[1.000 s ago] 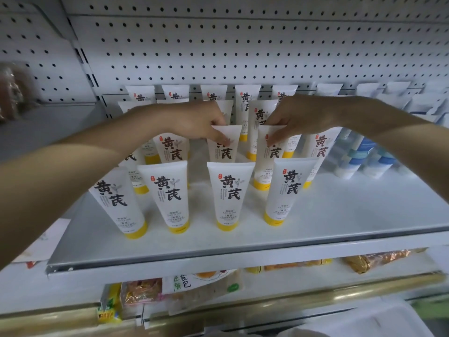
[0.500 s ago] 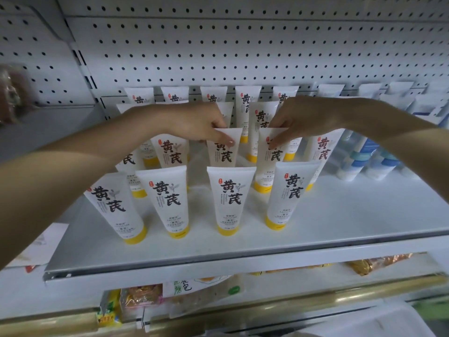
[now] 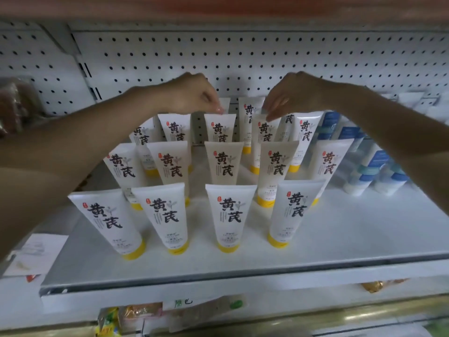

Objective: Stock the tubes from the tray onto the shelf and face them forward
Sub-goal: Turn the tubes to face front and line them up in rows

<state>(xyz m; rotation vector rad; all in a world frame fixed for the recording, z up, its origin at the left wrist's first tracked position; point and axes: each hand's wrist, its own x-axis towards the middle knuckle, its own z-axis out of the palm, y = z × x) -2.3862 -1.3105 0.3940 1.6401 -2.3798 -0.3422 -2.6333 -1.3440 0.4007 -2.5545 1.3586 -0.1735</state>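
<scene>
Both bare forearms stretched forward, angling inward. Left hand [image 3: 194,96] knuckles up, fingers curled, tips bunched and pointing down. Right hand [image 3: 291,96] mirrors it, fingertips [image 3: 270,117] lowered. Hands apart; grip unclear.

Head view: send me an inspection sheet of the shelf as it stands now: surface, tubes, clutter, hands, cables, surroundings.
Surface: white shelf, bare patch at the front right.
Job's things: yellow-capped tubes stand cap down in rows, labels forward; four in the front row. Tray not in view.
Clutter: blue-and-white tubes at the right end; paper sheet left of the shelf.
Hands: left hand and right hand reach to the back rows, fingertips at the tops of two neighbouring tubes; whether they pinch them cannot be told.
Cables: nothing seen.
Surroundings: pegboard wall behind; packaged goods on the shelf below.
</scene>
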